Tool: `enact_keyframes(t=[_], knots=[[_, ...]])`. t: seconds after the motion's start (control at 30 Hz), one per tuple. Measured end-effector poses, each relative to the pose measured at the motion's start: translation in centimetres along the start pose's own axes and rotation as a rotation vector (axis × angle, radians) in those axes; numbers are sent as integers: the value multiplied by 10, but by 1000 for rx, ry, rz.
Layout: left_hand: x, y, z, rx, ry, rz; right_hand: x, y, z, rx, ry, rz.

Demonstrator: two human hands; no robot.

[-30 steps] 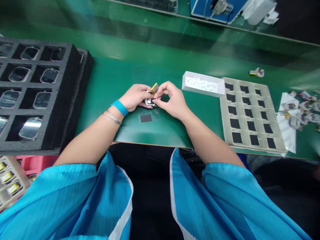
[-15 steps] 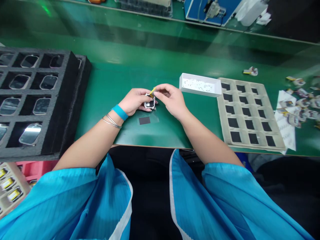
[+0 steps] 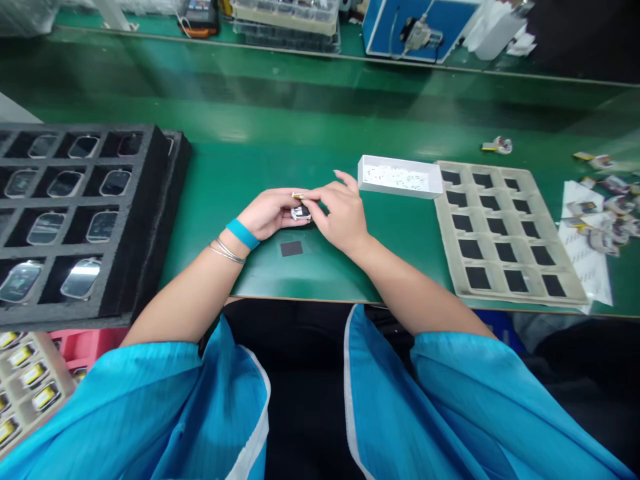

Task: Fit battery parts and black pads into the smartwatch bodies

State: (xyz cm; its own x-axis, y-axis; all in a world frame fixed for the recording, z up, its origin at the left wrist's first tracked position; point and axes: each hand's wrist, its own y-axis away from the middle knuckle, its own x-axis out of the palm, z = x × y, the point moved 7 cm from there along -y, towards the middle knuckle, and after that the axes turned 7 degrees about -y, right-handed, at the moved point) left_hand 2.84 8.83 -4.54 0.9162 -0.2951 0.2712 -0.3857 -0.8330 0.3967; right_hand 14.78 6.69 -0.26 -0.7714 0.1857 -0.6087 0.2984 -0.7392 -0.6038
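My left hand [image 3: 267, 212] is closed around a small smartwatch case [image 3: 301, 213], held just above the green bench with its open, dark inside showing. At the upper edge of the case sits a small yellow-edged piece [image 3: 299, 195], seen nearly edge-on. The index finger and thumb of my right hand [image 3: 341, 215] close in on this piece from the right, while the other fingers are raised. Whether the piece touches the case is hidden by the fingers. A dark rectangular pad [image 3: 291, 249] on a clear film lies on the bench just below the hands.
A black foam tray [image 3: 95, 267] of watch screens stands left. Right of my hands are a white box [image 3: 435, 181] of tiny pieces and a beige tray [image 3: 543, 270] with dark pads. Loose watch parts [image 3: 607, 223] lie far right. A blue box [image 3: 385, 30] stands on the shelf.
The yellow-edged piece has gone from standing up tilted to lying nearly flat at the case's upper edge. My right fingers have come lower and closer to the case. The view has shifted slightly.
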Motion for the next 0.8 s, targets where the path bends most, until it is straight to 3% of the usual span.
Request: enact_keyframes(t=[0.13,0.27,0.4,0.53,0.6,0.8], knots=[[-4,1,-4,-25,139,23,5,0,2,-68,44,59],[-7,0,-8,45,92,30,5,0,0,-48,-5,85],[-5,-1,-7,130,1,77,5,1,-19,161,-258,35],[-1,-3,-5,190,-67,135,28,8,-36,406,-684,190],[0,-4,-4,214,-84,153,35,11,-37,448,-796,219],[-1,-3,-3,253,-112,122,31,16,-30,467,-844,114]])
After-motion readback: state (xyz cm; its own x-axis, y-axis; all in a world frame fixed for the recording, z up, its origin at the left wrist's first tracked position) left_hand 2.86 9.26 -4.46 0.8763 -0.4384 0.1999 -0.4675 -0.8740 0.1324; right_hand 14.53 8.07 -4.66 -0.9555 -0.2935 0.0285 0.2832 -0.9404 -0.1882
